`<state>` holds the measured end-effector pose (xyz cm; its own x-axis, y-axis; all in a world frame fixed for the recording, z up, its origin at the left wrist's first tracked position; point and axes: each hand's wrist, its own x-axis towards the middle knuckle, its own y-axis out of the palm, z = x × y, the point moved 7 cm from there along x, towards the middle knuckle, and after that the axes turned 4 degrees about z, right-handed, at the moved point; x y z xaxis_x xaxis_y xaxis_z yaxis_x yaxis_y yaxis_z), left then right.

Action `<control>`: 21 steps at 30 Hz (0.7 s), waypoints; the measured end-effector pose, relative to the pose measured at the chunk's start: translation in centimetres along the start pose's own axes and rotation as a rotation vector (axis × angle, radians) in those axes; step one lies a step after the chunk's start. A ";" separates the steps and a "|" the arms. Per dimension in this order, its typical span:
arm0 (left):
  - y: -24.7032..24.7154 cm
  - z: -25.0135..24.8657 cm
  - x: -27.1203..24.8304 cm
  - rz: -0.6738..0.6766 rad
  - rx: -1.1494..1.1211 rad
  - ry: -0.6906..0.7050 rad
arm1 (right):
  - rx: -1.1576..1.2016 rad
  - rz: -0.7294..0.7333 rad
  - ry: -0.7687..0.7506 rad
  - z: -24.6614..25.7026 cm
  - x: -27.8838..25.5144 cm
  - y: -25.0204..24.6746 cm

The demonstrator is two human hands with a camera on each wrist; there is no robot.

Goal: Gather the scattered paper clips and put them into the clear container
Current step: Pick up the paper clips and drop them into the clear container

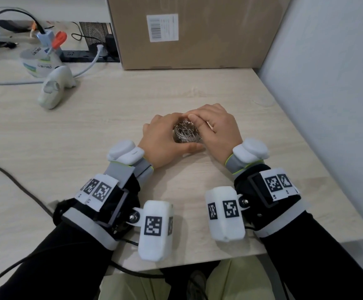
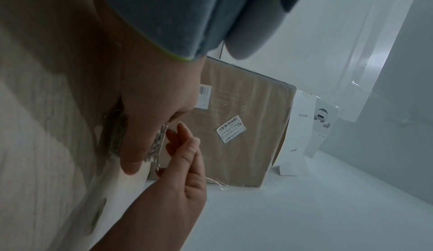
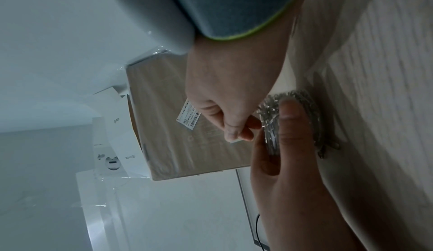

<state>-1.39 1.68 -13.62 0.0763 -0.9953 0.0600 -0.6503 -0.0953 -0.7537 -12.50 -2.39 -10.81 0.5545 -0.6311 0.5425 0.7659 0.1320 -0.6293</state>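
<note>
The left grip (image 1: 163, 141) curls round the clear container (image 1: 187, 134) mid-counter (image 1: 230, 89), toward its right edge. The right grip (image 1: 216, 128) pinches over the heaped paper clips (image 1: 185, 129). Risk: the overfull pile spills if the fingers press or nudge.

Both hands close together: left hand (image 1: 163, 140) curled; right hand (image 1: 217, 128) fingertips pinched
</note>
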 end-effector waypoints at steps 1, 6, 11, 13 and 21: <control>0.0 0.1 0.0 -0.004 -0.005 -0.001 | 0.007 -0.004 0.012 -0.1 0.0 0.0; 0.1 0.2 0.1 0.007 0.009 -0.016 | 0.083 -0.081 0.117 -0.5 -0.1 -0.5; -1.0 1.2 0.4 -0.115 -0.034 -0.089 | 0.152 -0.240 0.286 -2.3 -0.9 -2.4; -1.7 2.0 0.4 -0.203 -0.081 -0.144 | 0.090 -0.231 0.395 -3.5 -1.5 -2.9; -3.8 3.2 -0.4 -0.367 -0.187 -0.278 | 0.134 0.063 0.565 -3.0 -4.2 -3.3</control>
<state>3.45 2.47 -12.89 0.5084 -0.8549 0.1033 -0.6652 -0.4660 -0.5834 -18.31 -2.45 -12.71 0.3693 -0.9237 0.1023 0.7916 0.2550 -0.5553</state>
